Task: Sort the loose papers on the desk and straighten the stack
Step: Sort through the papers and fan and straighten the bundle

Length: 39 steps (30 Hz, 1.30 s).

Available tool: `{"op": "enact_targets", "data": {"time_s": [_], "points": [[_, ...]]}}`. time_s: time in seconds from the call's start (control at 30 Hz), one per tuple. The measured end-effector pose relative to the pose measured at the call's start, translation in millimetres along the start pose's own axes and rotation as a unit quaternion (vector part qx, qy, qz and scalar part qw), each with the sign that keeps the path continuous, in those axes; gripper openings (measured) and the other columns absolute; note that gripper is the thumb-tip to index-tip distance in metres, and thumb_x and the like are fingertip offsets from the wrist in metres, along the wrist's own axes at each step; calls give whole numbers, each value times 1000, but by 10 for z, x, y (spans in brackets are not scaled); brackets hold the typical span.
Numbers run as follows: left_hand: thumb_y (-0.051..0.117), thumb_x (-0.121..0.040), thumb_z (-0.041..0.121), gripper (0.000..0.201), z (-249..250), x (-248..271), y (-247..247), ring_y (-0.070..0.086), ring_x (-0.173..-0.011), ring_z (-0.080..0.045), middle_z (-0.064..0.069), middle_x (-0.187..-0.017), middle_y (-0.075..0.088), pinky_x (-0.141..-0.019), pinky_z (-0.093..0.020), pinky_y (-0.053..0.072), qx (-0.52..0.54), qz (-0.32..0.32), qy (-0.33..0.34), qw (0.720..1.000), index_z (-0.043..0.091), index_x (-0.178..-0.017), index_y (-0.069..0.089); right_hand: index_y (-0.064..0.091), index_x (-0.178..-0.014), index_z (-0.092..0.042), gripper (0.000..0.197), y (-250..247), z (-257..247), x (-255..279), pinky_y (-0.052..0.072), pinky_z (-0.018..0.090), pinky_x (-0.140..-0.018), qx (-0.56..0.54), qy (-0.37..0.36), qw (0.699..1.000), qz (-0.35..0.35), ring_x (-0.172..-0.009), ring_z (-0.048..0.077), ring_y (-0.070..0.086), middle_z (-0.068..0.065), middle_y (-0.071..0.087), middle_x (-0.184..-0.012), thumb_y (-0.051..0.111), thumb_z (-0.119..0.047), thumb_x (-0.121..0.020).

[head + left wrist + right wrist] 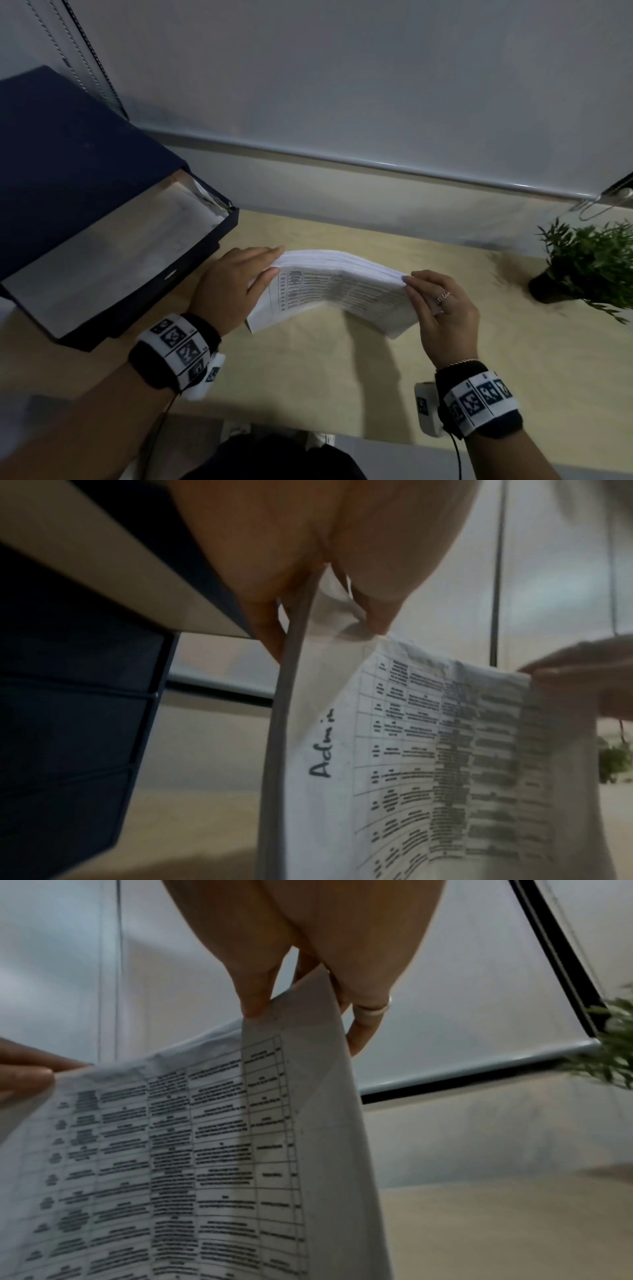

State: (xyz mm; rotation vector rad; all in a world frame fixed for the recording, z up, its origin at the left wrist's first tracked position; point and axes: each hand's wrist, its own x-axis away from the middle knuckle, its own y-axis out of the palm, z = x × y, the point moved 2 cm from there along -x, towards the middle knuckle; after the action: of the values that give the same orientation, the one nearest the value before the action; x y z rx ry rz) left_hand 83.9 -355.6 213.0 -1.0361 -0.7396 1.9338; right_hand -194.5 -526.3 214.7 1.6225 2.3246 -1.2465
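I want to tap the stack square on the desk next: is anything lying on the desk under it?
Nothing visible. Both hands hold the stack over bare desk; tray and plant sit aside.

My desk (308, 373) is pale wood and runs up to the wall under the blind. At my left a dark blue tray (113, 308) with white sheets in it sits on the desk, reaching past its left edge, and at the far right stands a small plant (589, 260) in a black pot. I cannot tell whether the stack (335, 291) between my hands touches the top.
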Motion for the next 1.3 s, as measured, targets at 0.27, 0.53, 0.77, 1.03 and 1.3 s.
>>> {"op": "enact_targets", "data": {"time_s": [0.27,0.53,0.77,1.03,1.3], "points": [[71,-81,3,44,-106,-9,51,64,-87,-26,-4,-106,73,-69,-38,59,-152,-14,99,983,8,-124,65,58,-135,-18,52,50,5,-69,50,40,-81,188,-56,977,-80,-93,25,60,-2,71,-106,71,-32,-87],[56,-94,17,15,-43,-114,-5,63,-82,-23,1,-92,70,-64,-42,56,-88,-54,42,994,17,-108,63,70,-95,-23,25,115,-129,-203,48,38,-69,327,-72,932,-139,-78,29,66,-2,73,-82,50,-37,-87],[80,-77,11,49,62,-69,-184,68,-85,-2,11,-96,69,-68,-14,54,272,90,-209,935,25,-115,53,69,-93,-23,8,-303,-156,-636,51,31,-69,152,13,958,-243,-79,26,68,1,72,-80,68,-29,-89],[65,-91,9,16,-428,202,657,71,-89,-11,13,-91,74,-81,-26,54,308,-49,-339,888,21,-102,67,53,-126,-16,52,131,633,-384,48,31,-80,60,295,942,-146,-86,24,63,6,68,-101,78,-23,-80],[51,-98,26,45,-695,462,1167,60,-111,-38,-19,-125,59,-82,-35,43,137,-96,-503,848,0,-132,38,18,-153,-3,74,903,835,592,35,46,-108,205,424,838,-274,-132,42,39,19,30,-150,53,-35,-96]]}}
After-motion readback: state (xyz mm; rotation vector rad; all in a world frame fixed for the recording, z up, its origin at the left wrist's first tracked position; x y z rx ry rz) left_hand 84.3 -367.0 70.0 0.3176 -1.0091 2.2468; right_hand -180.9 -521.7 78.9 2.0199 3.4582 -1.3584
